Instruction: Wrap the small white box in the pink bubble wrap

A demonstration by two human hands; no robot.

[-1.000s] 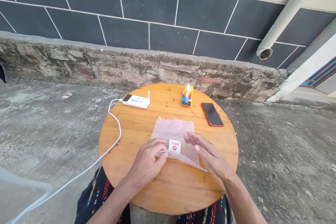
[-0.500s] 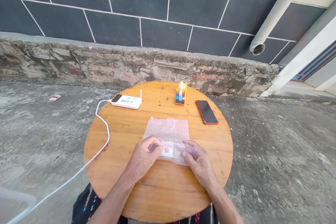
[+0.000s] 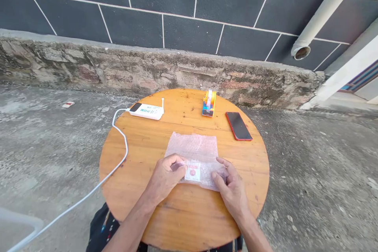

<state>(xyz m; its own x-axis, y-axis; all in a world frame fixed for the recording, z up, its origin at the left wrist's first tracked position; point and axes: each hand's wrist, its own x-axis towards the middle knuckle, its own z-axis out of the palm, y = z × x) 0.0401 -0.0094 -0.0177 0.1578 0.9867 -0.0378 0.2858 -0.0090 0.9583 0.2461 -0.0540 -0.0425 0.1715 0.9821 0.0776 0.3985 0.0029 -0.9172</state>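
A pinkish sheet of bubble wrap (image 3: 193,145) lies on the round wooden table (image 3: 183,214), its near part folded over a small white packet (image 3: 193,171) with a red print. My left hand (image 3: 167,173) pinches the left end of the fold between thumb and fingers, close beside the packet. At the right end, my right hand (image 3: 232,183) grips the bubble wrap with thumb in front and fingers behind. The packet shows through the clear film between both hands.
A white device (image 3: 147,111) with a white cable (image 3: 125,141) sits at the table's back left. A yellow and blue tape dispenser (image 3: 208,104) stands at the back, and a red-edged phone (image 3: 238,126) lies at the right. A stone-based wall is behind.
The view has shifted slightly, so everything sits a little further right. The packet under the film shows more of its face and red print. Both hands keep hold of the wrap.
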